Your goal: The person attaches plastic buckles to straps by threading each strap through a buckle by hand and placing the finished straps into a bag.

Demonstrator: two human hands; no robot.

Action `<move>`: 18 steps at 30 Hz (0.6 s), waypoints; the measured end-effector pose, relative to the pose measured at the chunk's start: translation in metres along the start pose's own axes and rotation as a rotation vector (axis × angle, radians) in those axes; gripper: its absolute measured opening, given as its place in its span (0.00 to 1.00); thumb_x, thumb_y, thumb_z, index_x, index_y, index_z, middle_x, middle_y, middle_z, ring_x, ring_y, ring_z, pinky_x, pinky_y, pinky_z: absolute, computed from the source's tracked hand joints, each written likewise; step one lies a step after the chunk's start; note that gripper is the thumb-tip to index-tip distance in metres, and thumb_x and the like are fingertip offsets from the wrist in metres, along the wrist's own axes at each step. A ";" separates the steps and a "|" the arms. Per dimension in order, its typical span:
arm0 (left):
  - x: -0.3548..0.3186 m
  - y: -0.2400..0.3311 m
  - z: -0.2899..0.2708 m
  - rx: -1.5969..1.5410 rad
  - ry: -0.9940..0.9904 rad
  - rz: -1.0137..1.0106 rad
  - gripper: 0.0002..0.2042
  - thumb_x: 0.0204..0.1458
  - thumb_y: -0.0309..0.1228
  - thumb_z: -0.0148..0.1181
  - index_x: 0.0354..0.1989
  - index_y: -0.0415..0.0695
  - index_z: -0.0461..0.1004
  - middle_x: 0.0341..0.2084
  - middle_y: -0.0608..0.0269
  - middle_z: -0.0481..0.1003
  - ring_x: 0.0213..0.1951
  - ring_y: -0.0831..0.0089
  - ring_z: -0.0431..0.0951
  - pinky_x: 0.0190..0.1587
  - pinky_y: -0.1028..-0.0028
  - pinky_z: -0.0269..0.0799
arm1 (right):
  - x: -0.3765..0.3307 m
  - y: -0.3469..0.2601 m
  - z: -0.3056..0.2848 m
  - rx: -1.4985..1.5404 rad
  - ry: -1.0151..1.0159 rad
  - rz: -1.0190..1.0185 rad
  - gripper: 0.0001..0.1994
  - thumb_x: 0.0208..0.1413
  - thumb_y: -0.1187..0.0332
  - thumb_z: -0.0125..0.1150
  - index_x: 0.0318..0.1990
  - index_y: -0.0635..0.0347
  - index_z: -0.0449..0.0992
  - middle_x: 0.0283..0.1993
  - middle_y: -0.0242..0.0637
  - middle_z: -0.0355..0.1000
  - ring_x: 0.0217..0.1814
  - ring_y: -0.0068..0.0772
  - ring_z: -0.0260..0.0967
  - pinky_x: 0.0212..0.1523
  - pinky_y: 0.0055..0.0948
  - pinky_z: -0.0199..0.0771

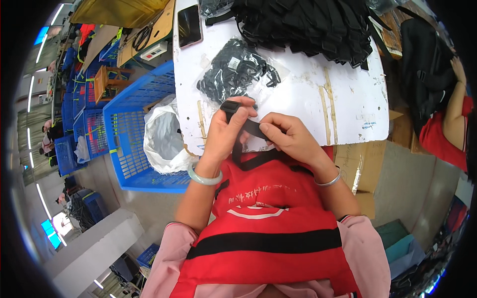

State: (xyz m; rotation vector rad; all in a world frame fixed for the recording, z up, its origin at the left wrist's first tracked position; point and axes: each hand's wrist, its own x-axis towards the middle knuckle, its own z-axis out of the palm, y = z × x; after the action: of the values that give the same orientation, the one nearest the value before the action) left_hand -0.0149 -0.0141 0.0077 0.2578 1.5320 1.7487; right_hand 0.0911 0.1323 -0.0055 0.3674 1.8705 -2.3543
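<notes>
My left hand [222, 133] pinches a black plastic buckle [230, 106] between thumb and fingers, over the near edge of a white table [303, 99]. A black webbing strap [254, 129] runs from the buckle to my right hand [289, 135], whose thumb and fingers are closed on it. The rest of the strap hangs down in front of my red apron [268, 218]. Just beyond my hands lies a clear plastic bag of small black parts [233, 69]. A large heap of black webbing straps [303, 27] covers the far side of the table.
A phone [190, 27] lies at the table's far left corner. Left of the table stands a blue plastic crate [130, 171] holding a white sack [164, 161]. Cardboard [360, 166] is at the right. Farther right, a co-worker's hand [458, 69] touches a black bag [422, 74].
</notes>
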 end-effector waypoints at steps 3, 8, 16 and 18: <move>-0.002 -0.002 -0.005 0.012 -0.113 0.105 0.20 0.56 0.39 0.53 0.50 0.38 0.63 0.32 0.65 0.70 0.18 0.84 0.65 0.20 0.85 0.60 | -0.002 0.009 -0.007 0.033 0.007 0.023 0.13 0.59 0.63 0.47 0.28 0.63 0.70 0.24 0.29 0.67 0.22 0.17 0.62 0.25 0.20 0.65; -0.010 -0.002 -0.004 0.015 -0.310 0.228 0.30 0.55 0.44 0.52 0.59 0.37 0.54 0.35 0.62 0.66 0.21 0.84 0.65 0.20 0.85 0.60 | -0.017 -0.004 -0.015 0.513 -0.151 0.139 0.11 0.60 0.63 0.47 0.35 0.61 0.69 0.21 0.30 0.65 0.16 0.13 0.52 0.17 0.13 0.51; -0.016 0.006 0.008 0.030 -0.368 0.218 0.38 0.52 0.50 0.54 0.63 0.37 0.48 0.40 0.63 0.64 0.25 0.83 0.64 0.23 0.85 0.60 | -0.013 0.004 -0.008 0.432 -0.144 0.218 0.12 0.58 0.58 0.51 0.34 0.59 0.71 0.19 0.26 0.64 0.18 0.12 0.57 0.18 0.12 0.54; -0.017 0.005 0.010 0.064 -0.389 0.200 0.42 0.49 0.54 0.55 0.63 0.36 0.47 0.41 0.63 0.62 0.28 0.83 0.63 0.27 0.84 0.60 | -0.012 0.004 -0.007 0.419 -0.140 0.220 0.13 0.58 0.58 0.52 0.33 0.58 0.71 0.19 0.26 0.64 0.18 0.12 0.57 0.18 0.12 0.55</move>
State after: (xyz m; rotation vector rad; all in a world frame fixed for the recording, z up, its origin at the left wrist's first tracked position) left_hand 0.0009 -0.0174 0.0205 0.7596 1.3113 1.6783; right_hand 0.1045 0.1375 -0.0075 0.4071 1.2013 -2.5266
